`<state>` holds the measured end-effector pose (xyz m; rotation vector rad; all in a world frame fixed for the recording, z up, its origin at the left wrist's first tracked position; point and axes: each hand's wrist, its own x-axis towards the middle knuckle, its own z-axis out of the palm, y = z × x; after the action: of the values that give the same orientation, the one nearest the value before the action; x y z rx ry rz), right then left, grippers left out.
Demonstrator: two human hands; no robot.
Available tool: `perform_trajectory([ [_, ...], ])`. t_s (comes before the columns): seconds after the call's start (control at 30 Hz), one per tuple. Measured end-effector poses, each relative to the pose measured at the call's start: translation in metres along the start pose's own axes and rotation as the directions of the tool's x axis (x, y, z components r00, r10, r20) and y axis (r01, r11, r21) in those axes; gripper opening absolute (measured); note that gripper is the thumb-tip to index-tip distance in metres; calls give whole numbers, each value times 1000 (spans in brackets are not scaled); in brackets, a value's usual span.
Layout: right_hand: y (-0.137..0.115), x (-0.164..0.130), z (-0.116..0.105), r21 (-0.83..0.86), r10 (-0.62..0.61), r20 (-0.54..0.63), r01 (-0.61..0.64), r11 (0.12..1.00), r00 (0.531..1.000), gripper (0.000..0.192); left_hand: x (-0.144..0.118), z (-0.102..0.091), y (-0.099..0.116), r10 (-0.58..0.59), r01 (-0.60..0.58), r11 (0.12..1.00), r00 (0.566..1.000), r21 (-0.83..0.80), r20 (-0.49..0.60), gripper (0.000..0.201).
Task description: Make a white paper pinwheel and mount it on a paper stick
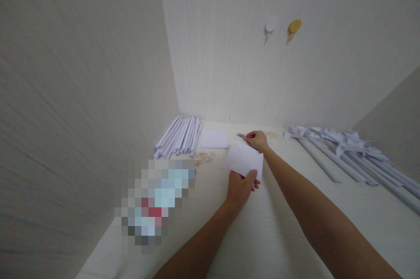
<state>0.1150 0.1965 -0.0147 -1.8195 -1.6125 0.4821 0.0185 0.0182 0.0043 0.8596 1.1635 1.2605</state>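
Note:
A square white paper sheet (pixel 243 159) is pinched along its near edge by my left hand (pixel 240 186), thumb on top and fingers beneath. The sheet is slightly bent, with what looks like a slit near its right corner. Just beyond it, my right hand (pixel 257 140) is closed around a pair of scissors (pixel 241 135). Their metal blades point left, away from the sheet, and the handles are hidden in my fingers. A stack of white paper squares (pixel 214 138) lies to the left of the held sheet.
Rolled white paper sticks (pixel 180 137) lie at the back left, near a small pile of short wooden pieces (pixel 204 157). A pixelated object (pixel 164 200) sits in front. Paper pinwheels on sticks (pixel 351 143) lie at right. Two hooks, white (pixel 271 25) and yellow (pixel 295 26), are on the wall.

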Motion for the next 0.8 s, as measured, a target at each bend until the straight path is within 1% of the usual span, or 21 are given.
perform_trajectory([
  [0.23, -4, -3, -3, 65, 16, 9, -17, 998, 1000, 12, 1, 0, 0, 4, -4, 1000, 1000, 7, 11, 21],
  [0.33, -8, -6, -6, 112, 15, -13, -13, 994, 1000, 18, 1, 0, 0, -4, 4, 1000, 1000, 3, 5, 20],
  [0.4, -13, -7, -12, 157, 10, -44, -3, 988, 999, 23, 1, 0, 0, -5, 5, 1000, 1000, -4, -2, 19],
  [0.43, -16, -6, -17, 181, 9, -66, 3, 983, 998, 24, 1, 0, 0, -1, 1, 1000, 1000, -8, -5, 18],
  [0.5, -26, -4, -31, 236, -4, -122, 33, 971, 992, 21, 1, 0, -1, 18, -18, 1000, 1000, -10, -3, 17],
  [0.6, -41, -5, -59, 314, -20, -204, 85, 946, 979, 19, 1, -2, -2, 68, -68, 998, 998, -8, 14, 19],
  [0.7, -52, -24, -87, 387, -46, -228, 134, 912, 973, 15, 1, -3, -3, 80, -79, 997, 997, -14, 5, 18],
  [0.73, -53, -36, -94, 426, -56, -221, 148, 893, 974, 15, 1, -3, -3, 86, -86, 996, 996, -15, 11, 18],
  [0.8, -50, -63, -103, 635, -104, -170, 190, 748, 980, 14, 0, -4, -3, 94, -94, 995, 996, -30, -2, 14],
])
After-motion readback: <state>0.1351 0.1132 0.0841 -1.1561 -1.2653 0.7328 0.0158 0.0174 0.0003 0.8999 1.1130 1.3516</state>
